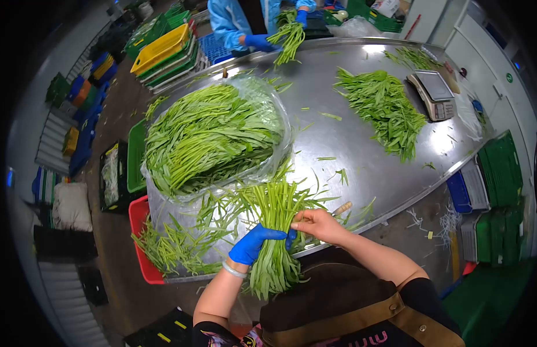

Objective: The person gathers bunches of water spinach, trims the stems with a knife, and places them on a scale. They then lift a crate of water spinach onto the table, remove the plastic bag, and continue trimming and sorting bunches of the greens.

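Note:
My left hand (252, 244), in a blue glove, is wrapped round a bunch of long green leafy stems (275, 217), stem ends up and leaves hanging down over the table's near edge. Bare and ungloved, my right hand (319, 225) touches the bunch's right side with its fingers pinched together; what they hold, if anything, is too small to make out. Beyond the bunch, to the left, a clear plastic bag (284, 118) lies open round a large heap of the same greens (213, 136). Loose leaves (184, 246) are scattered at the near left.
On the metal table (332, 144) lie a pile of greens (384, 110) and a scale (433, 92) at the right. A co-worker in blue gloves (260, 41) holds greens across the table. A red crate (142, 254) is at the left edge; stacked crates (161, 49) stand behind.

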{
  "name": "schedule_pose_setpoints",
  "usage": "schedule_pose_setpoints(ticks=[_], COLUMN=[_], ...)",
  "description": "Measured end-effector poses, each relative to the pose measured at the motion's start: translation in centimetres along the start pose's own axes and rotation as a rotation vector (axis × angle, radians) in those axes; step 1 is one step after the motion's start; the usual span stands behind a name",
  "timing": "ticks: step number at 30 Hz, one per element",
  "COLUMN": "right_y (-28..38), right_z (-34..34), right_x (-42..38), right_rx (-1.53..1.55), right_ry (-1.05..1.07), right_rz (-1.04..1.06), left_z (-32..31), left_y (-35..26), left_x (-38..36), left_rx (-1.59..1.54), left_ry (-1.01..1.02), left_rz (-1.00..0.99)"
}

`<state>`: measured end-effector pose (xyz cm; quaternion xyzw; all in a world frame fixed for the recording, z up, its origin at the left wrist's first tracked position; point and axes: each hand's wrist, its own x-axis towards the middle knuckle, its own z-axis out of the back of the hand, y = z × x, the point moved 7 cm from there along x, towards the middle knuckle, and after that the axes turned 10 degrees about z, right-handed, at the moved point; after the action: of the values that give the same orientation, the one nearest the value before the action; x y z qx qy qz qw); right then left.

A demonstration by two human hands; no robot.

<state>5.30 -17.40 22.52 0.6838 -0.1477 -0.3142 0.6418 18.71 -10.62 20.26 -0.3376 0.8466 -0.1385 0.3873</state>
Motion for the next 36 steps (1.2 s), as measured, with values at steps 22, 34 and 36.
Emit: schedule_pose_setpoints(ticks=[22,34,36], right_y=[-2.3,-2.6,-2.8], right_z=[9.3,9.5,9.5], right_x=[-3.9,-4.6,-4.9], right_rx=[0.147,-0.187,-0.158], right_ry=[0.164,0.016,0.137], right_rz=[0.024,0.152,0.045], left_z=[-8.4,-10.2,-9.7], left_y=[6.1,6.7,7.4], left_x=[5.5,6.2,6.2], left_rx=[-0.324,-0.265,-0.282], left_ry=[-0.032,0.039,0.047], left_rz=[0.048,0.115,0.129])
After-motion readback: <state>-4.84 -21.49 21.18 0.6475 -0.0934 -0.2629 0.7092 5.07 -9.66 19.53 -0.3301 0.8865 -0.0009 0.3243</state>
